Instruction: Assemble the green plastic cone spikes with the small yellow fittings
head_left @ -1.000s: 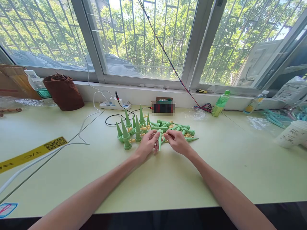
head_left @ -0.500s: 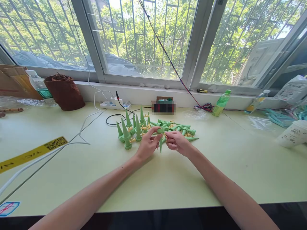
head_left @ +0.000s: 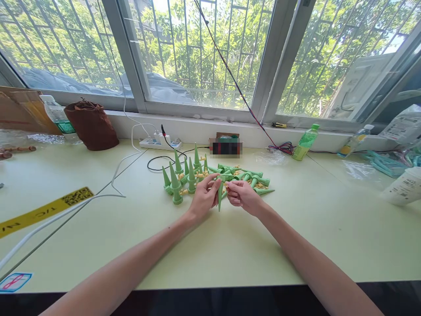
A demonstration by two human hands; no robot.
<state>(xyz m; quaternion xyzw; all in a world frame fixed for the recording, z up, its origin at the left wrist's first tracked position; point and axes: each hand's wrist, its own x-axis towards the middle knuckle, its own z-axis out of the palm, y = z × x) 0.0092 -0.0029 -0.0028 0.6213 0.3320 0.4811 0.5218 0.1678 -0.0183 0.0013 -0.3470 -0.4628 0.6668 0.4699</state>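
My left hand [head_left: 204, 195] is closed around the collar of a green watering spike [head_left: 220, 198], whose pointed end hangs downward. At the collar's right side, my right hand [head_left: 244, 197] pinches a small yellow valve [head_left: 226, 186], mostly covered by the fingers. Whether the valve sits in the collar I cannot tell. To the left, several green spikes with yellow valves [head_left: 176, 186] stand point up. Behind and right of my hands lies a loose pile of green spikes [head_left: 255, 177], with yellow valves among them.
A power strip [head_left: 161, 142] with white and black cables stands by the window wall. Farther left are a brown bag [head_left: 92, 125] and a plastic bottle [head_left: 57, 115]. A green bottle [head_left: 305, 142] and a white cup [head_left: 403, 186] stand to the right. Yellow tape [head_left: 46, 211] marks the left side.
The held spike has tilted slightly, so its collar shows less of its top and the tip points a little left. Both hands keep their grip. The whole view has shifted slightly.
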